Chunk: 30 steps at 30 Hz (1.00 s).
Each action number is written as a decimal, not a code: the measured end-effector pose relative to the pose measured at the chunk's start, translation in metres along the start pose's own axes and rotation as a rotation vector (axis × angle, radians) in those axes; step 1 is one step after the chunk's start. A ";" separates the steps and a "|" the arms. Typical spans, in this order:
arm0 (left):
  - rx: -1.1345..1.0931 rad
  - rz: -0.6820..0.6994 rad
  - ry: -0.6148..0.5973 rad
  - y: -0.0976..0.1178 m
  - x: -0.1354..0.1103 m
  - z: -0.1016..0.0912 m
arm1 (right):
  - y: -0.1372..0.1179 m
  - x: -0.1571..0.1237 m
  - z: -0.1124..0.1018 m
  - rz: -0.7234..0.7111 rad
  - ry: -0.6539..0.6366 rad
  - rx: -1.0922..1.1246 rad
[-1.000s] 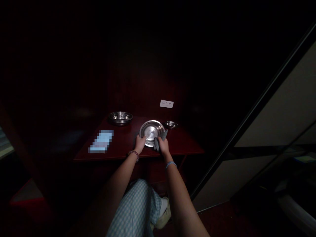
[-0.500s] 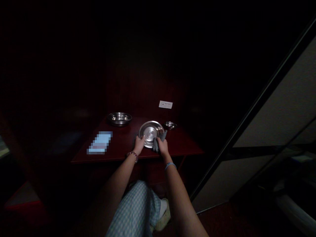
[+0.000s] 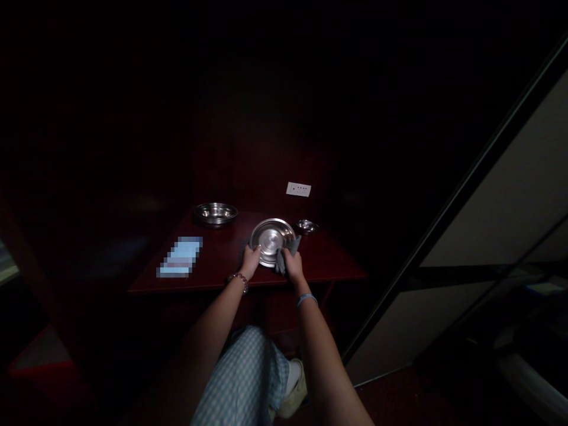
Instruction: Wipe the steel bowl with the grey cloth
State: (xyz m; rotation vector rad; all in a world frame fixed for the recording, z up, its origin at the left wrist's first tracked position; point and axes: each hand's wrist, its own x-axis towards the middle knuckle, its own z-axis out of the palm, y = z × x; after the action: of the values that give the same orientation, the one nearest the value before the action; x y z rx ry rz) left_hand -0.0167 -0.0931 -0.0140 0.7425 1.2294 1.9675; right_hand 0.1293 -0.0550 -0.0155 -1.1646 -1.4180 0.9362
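Observation:
A round, shiny metal plate point(image 3: 271, 236) with a raised rim is tilted toward me above the front of the dark red table point(image 3: 222, 260). My left hand point(image 3: 251, 260) is closed on its lower left rim, thumb on the inner side. On the lower right, my right hand point(image 3: 293, 264) grips a grey cloth point(image 3: 280, 261) folded over the plate's rim. The fingers of both hands behind the plate are hidden. Behind the plate to the right sits a small metal bowl point(image 3: 307, 226). Farther left stand wider metal dishes point(image 3: 215, 214), seemingly stacked.
A bright, pixelated flat rectangle point(image 3: 181, 257) lies on the table's left side. The back wall carries a white socket plate point(image 3: 299, 189). Dark panels enclose the table, and a pale partition point(image 3: 488, 236) with a black frame rises on the right. My knee point(image 3: 251, 349) is below the table edge.
Almost nothing differs. Both hands keep their hold on the plate and cloth, and the whole view has shifted very slightly.

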 end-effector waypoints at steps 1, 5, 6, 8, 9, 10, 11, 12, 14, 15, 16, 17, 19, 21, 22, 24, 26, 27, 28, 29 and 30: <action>0.021 -0.015 0.018 0.001 -0.001 0.000 | 0.001 0.000 0.000 -0.002 -0.003 -0.002; 0.089 -0.061 0.065 0.006 -0.003 0.002 | 0.004 0.002 0.000 -0.013 0.003 0.000; 0.093 -0.058 0.063 0.007 -0.004 0.002 | 0.004 0.002 0.000 -0.012 0.001 0.002; 0.100 -0.053 0.061 0.007 -0.005 0.002 | 0.005 0.003 0.000 -0.008 -0.004 0.005; 0.104 -0.052 0.060 0.007 -0.005 0.002 | 0.006 0.003 0.000 -0.007 -0.005 0.007; 0.107 -0.053 0.059 0.007 -0.005 0.002 | 0.006 0.003 0.000 -0.008 -0.004 0.010; 0.108 -0.053 0.056 0.007 -0.005 0.002 | 0.006 0.003 0.000 -0.009 -0.001 0.016; 0.106 -0.055 0.056 0.007 -0.004 0.002 | 0.006 0.004 0.000 -0.009 0.002 0.019; 0.096 -0.056 0.064 0.006 -0.004 0.001 | 0.007 0.004 0.001 -0.006 0.005 0.020; 0.088 -0.056 0.068 0.005 -0.003 0.001 | 0.007 0.004 0.001 -0.007 0.005 0.019; 0.080 -0.055 0.068 0.005 -0.003 0.001 | 0.007 0.004 0.001 -0.009 0.005 0.017; 0.071 -0.053 0.063 0.005 -0.003 0.001 | 0.007 0.004 0.000 -0.013 0.004 0.016; 0.055 -0.048 0.042 0.005 -0.003 0.001 | 0.007 0.004 0.000 -0.021 0.004 0.020; 0.046 -0.045 0.028 0.006 -0.004 0.001 | 0.007 0.003 0.000 -0.022 0.003 0.025; 0.042 -0.042 0.024 0.007 -0.005 0.002 | 0.006 0.003 0.000 -0.022 0.001 0.027; 0.036 -0.031 0.012 0.009 -0.007 0.002 | 0.006 0.003 0.000 -0.021 -0.003 0.030; 0.033 -0.021 -0.004 0.010 -0.009 0.002 | 0.006 0.003 0.000 -0.019 -0.003 0.032; 0.034 -0.019 -0.010 0.011 -0.009 0.002 | 0.006 0.003 0.000 -0.018 -0.003 0.031; 0.035 -0.017 -0.014 0.011 -0.010 0.002 | 0.006 0.002 0.000 -0.016 -0.003 0.031; 0.036 -0.017 -0.015 0.011 -0.010 0.002 | 0.006 0.002 0.000 -0.014 -0.004 0.029; 0.037 -0.017 -0.013 0.011 -0.010 0.002 | 0.006 0.002 0.000 -0.013 -0.005 0.029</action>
State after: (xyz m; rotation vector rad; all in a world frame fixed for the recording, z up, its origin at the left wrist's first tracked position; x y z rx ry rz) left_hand -0.0126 -0.1035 -0.0041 0.7598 1.2631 1.9277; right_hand 0.1301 -0.0517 -0.0209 -1.1316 -1.4104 0.9484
